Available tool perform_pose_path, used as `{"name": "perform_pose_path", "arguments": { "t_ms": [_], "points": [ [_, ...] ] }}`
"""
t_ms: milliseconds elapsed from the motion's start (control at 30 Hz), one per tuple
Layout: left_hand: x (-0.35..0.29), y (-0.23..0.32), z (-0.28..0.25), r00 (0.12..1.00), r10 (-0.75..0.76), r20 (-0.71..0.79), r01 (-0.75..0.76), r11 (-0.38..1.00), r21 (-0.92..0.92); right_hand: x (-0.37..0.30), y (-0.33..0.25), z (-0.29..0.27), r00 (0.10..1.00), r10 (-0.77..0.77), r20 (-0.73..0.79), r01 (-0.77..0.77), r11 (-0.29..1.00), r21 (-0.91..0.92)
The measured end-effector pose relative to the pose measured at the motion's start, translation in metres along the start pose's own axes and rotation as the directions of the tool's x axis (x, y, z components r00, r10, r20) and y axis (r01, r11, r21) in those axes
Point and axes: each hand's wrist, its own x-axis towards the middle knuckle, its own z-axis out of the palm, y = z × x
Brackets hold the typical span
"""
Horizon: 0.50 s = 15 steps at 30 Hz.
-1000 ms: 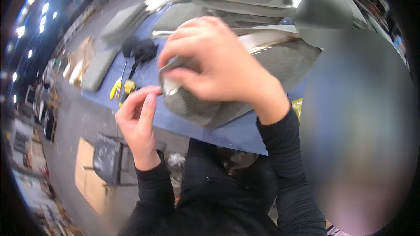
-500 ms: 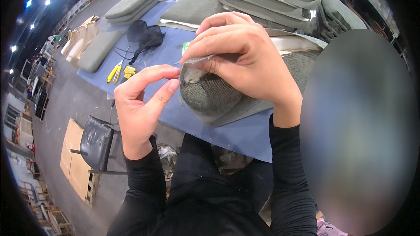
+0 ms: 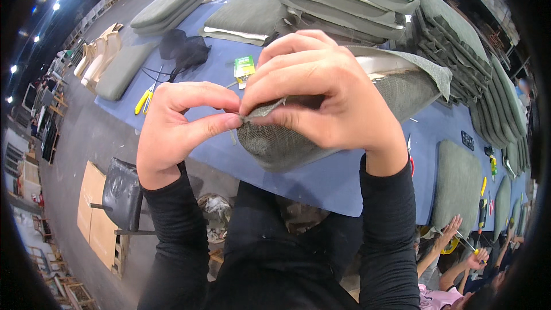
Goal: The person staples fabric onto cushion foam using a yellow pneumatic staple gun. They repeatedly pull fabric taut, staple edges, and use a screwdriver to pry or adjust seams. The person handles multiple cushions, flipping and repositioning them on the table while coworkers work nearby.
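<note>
A grey-green fabric cushion cover (image 3: 275, 148) lies on the blue-topped table in front of me, its near corner raised between my hands. White padding (image 3: 376, 64) shows along its open side. My right hand (image 3: 333, 95) grips the cover's edge between thumb and fingers. From the left, my left hand (image 3: 181, 129) pinches the same edge at the corner, with thumb and forefinger pressed together. The fingertips of both hands almost meet there. Whatever lies inside the fold under my right fingers is hidden.
Stacked grey-green cushions (image 3: 344, 0) stand at the back. Yellow-handled pliers (image 3: 143, 101), black mesh cloth (image 3: 185, 50) and a green-yellow packet (image 3: 244, 70) lie on the table. At right, a co-worker's hand (image 3: 452, 227) is near another cushion (image 3: 457, 181). A black chair (image 3: 122, 195) stands lower left.
My left thumb and forefinger have closed onto the cover's corner, which now sits lower and folded over. The view has shifted, and the right side of the table now shows.
</note>
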Motion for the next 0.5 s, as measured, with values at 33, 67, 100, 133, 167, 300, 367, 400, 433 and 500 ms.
{"name": "perform_pose_path", "arguments": {
  "t_ms": [33, 67, 100, 133, 167, 300, 367, 400, 433, 500],
  "points": [
    [0.002, 0.001, -0.001, 1.0, -0.005, 0.007, 0.005, 1.0, 0.003, 0.0, -0.001, 0.0, 1.0, 0.015, 0.012, -0.015, 1.0, -0.013],
    [0.003, 0.003, -0.002, 1.0, -0.008, 0.007, 0.008, 1.0, 0.014, 0.001, -0.003, 0.001, 0.999, 0.035, 0.016, -0.034, 0.998, -0.044],
    [0.003, 0.006, -0.005, 1.0, -0.011, 0.006, 0.011, 1.0, 0.026, 0.003, -0.003, 0.001, 0.998, 0.054, 0.035, -0.053, 0.998, -0.033],
    [0.003, 0.009, -0.009, 1.0, -0.011, 0.007, 0.011, 0.999, 0.048, 0.007, -0.003, 0.001, 0.996, 0.072, 0.056, -0.071, 0.997, -0.023],
    [0.004, 0.009, -0.009, 1.0, -0.011, 0.018, 0.01, 0.998, 0.059, 0.006, 0.0, 0.001, 0.997, 0.066, 0.044, -0.064, 0.998, -0.028],
    [0.019, 0.022, 0.006, 1.0, -0.01, 0.024, 0.007, 0.993, 0.116, -0.003, 0.005, 0.0, 0.997, 0.06, -0.049, -0.064, 0.994, -0.088],
    [0.023, 0.036, 0.014, 0.998, 0.023, -0.058, -0.004, 0.952, 0.305, -0.005, 0.006, -0.003, 0.992, 0.011, -0.129, -0.03, 0.988, -0.149],
    [0.028, 0.036, 0.027, 0.997, 0.06, -0.058, -0.035, 0.934, 0.356, -0.012, 0.011, -0.004, 0.988, 0.007, -0.153, -0.028, 0.991, -0.133],
    [0.031, 0.041, 0.038, 0.997, 0.027, -0.071, 0.008, 0.895, 0.446, -0.021, 0.017, -0.004, 0.988, 0.012, -0.156, -0.036, 0.987, -0.154],
    [-0.002, 0.03, 0.025, 0.984, 0.007, -0.18, 0.083, 0.868, 0.489, -0.011, 0.02, 0.005, 0.988, -0.013, -0.155, -0.008, 0.991, -0.134]
  ]
}}
